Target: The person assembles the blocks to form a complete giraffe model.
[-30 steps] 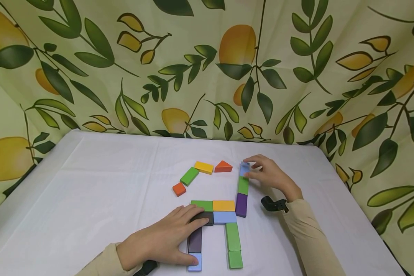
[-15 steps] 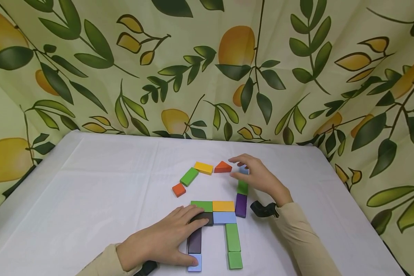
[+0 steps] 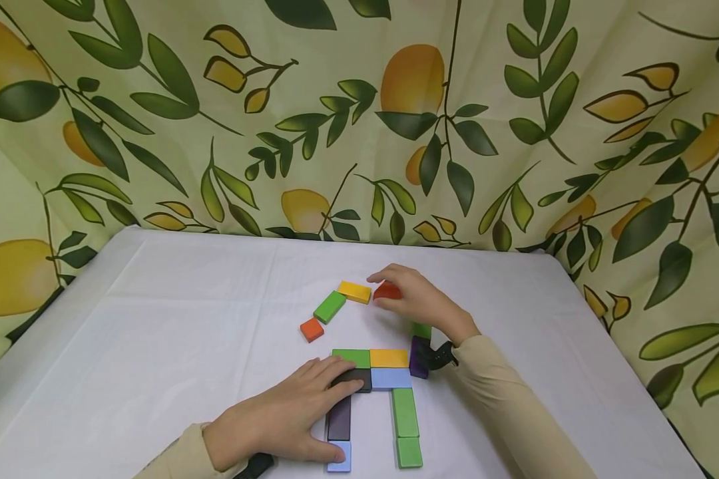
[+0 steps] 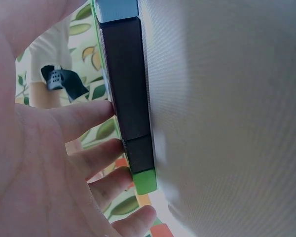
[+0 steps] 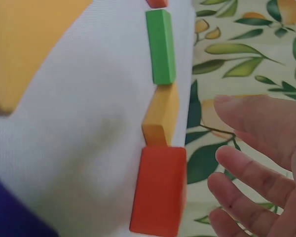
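Note:
My left hand (image 3: 287,412) lies over the left part of a block figure. Its fingertips rest on a black block (image 3: 365,380) and a green block (image 3: 341,354); the thumb touches a light blue block (image 3: 343,467). A dark block (image 4: 126,79) runs beside those fingers in the left wrist view. My right hand (image 3: 422,303) hovers around a red triangular block (image 3: 388,291), partly covering it. In the right wrist view, the fingers stay apart from that red block (image 5: 160,190) and hold nothing.
A yellow block (image 3: 355,292), a green block (image 3: 329,307) and an orange-red cube (image 3: 311,329) curve leftward from the triangle. A purple block (image 3: 418,366) sits under the right wrist. Two green blocks (image 3: 405,412) form the near right leg. A patterned curtain (image 3: 245,133) hangs behind.
My right hand has left the light blue block atop the right column and moved left to the red triangular block. My left hand and the blocks have stayed put.

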`<state>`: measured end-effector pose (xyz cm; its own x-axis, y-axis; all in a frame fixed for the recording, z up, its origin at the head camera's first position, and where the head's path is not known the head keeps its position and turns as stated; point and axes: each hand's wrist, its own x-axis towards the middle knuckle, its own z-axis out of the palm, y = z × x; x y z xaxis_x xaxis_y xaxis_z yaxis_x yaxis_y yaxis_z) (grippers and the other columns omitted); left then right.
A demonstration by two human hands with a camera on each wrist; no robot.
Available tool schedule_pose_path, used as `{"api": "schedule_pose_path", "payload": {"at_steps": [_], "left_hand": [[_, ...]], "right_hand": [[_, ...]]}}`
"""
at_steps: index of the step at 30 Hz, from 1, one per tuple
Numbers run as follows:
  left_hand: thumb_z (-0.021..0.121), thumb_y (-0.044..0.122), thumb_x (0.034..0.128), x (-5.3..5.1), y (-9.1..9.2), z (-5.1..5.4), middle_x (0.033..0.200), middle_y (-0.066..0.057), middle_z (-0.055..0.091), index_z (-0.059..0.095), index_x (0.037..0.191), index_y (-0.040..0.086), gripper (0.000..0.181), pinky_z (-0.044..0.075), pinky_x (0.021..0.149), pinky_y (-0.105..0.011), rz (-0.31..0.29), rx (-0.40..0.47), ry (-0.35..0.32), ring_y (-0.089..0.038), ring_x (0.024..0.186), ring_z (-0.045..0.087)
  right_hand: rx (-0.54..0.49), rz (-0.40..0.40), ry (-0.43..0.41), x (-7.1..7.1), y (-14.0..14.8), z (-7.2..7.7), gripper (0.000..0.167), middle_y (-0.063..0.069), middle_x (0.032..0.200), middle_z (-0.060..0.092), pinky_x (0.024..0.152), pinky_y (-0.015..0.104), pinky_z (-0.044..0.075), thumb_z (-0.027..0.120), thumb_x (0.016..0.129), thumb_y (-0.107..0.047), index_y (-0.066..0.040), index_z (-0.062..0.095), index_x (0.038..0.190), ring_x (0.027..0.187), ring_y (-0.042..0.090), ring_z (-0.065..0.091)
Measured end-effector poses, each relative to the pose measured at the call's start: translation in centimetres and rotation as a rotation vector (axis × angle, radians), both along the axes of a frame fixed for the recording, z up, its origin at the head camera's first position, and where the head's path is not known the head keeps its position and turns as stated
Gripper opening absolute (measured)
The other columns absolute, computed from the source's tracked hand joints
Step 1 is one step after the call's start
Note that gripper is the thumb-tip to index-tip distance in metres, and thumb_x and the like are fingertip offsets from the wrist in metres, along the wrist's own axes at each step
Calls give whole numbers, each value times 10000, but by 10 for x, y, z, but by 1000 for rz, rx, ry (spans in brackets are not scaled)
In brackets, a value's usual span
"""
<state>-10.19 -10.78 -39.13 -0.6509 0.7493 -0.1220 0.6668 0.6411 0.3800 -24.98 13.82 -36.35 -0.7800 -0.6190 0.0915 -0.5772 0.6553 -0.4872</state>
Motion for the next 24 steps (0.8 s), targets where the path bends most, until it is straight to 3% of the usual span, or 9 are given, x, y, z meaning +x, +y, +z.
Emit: {"api": "schedule_pose_path", "payload": {"at_steps": [6,13,19,24], "left_hand": [[647,646,848,-1,0,-1,1594,-11,299,411,1504,214,820,287,1198,-538,0,-4,-2,-223,1497,253],[648,646,847,-1,0,0,1597,-15,295,408,1507,216,823,284,1198,-542,0,-7,-9,-225,1501,249],[651,642,847,-1,0,0,1598,-17,294,409,1505,213,822,286,1197,-541,0,-1,-9,-227,1502,249],[650,643,848,-1,0,0,1599,-16,292,410,1505,212,822,287,1197,-542,-1,3,-11,-226,1502,250]], "right_hand": [[54,5,24,-9,-13,-2,400,104,1255,646,993,411,524,729,901,-184,-66,647,1274,1114,259,608],[80,1,-55,-18,-26,-4,405,98,1284,630,1019,416,514,721,908,-177,-73,640,1290,1190,279,585],[123,8,-80,-25,-34,-9,384,82,1257,636,953,350,548,709,913,-170,-87,651,1283,1128,238,607],[155,21,-84,-28,-40,-13,386,86,1235,648,985,358,527,719,909,-187,-88,656,1277,1084,219,606]]}}
